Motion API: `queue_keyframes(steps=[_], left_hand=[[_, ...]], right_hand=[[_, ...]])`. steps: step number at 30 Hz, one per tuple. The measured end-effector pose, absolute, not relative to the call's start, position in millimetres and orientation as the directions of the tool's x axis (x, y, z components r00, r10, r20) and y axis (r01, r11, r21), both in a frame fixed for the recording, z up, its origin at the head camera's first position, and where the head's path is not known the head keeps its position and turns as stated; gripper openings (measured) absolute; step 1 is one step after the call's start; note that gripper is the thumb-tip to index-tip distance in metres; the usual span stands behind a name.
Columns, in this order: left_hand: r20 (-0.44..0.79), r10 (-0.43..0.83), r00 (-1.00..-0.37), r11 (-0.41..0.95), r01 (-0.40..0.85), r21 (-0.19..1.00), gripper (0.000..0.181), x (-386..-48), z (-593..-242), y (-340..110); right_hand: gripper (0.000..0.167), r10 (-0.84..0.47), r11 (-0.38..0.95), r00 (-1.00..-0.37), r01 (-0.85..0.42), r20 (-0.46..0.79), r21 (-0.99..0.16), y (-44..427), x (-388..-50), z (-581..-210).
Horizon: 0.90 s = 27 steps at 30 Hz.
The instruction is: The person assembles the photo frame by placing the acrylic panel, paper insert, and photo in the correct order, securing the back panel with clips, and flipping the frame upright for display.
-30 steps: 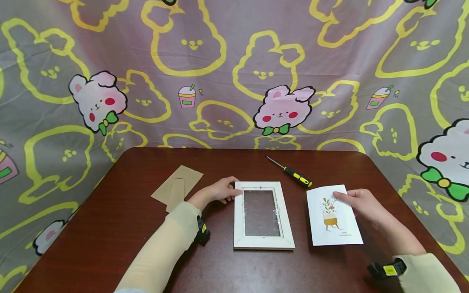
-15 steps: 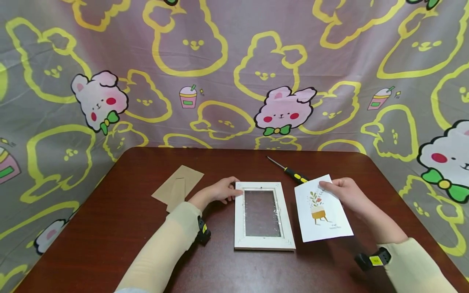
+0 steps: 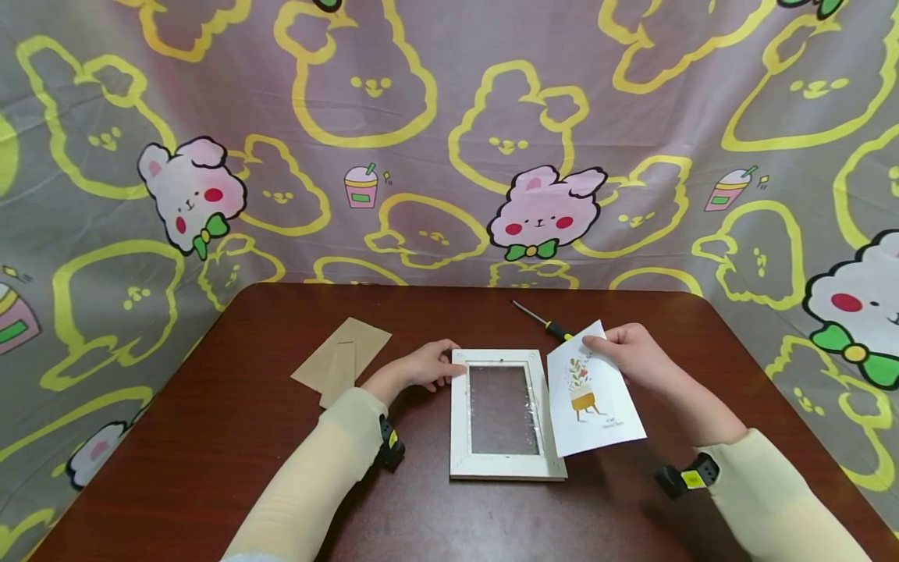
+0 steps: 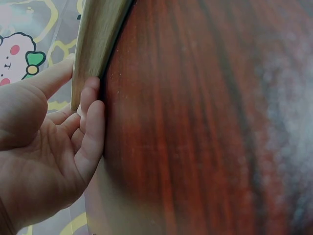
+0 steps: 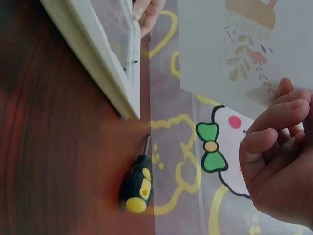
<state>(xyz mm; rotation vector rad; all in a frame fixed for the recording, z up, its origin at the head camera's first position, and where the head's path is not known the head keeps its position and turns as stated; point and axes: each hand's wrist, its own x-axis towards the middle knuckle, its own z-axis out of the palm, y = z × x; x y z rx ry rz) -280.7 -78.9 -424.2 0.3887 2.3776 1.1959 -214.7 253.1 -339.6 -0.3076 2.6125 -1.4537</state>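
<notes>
And across it came: my right fingers [image 3: 599, 346], pinched on the printed card [image 3: 607, 406], had swung it leftward to hover just beside the white frame [image 3: 460, 425], whose edge my left fingers [image 4: 93, 132] gripped on the tabletop [image 3: 400, 515], so the gap narrowed.

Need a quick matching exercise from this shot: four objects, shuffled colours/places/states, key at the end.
Things:
1. picture frame
2. printed card
3. screwdriver
4. flat board

Match with:
A. brown, farthest left of the four in the head view
B. held up by the right hand
C. white, held at its edge by the left hand
D. black and yellow, partly hidden in the head view

Pairs: 1-C, 2-B, 3-D, 4-A
</notes>
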Motion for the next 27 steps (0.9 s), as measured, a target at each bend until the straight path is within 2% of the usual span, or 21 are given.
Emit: queue_keyframes(steps=[9,20,27], left_hand=[[-0.266,0.458,-0.848,0.570,0.050,0.820,0.044,-281.3,-423.6,-81.4],[-0.251,0.433,-0.866,0.573,0.050,0.818,0.040,-279.7,-425.7,-79.4],[-0.256,0.434,-0.864,0.562,0.038,0.826,0.041,-280.6,-425.9,-79.0]], right_hand=[[0.032,-0.291,0.551,-0.957,-0.164,-0.004,-0.818,233.8,-224.2,-336.9],[0.030,-0.345,0.644,-0.938,-0.219,-0.023,-0.733,210.9,-239.2,-340.1],[0.042,-0.366,0.709,-0.930,-0.251,-0.040,-0.659,197.5,-247.0,-339.9]])
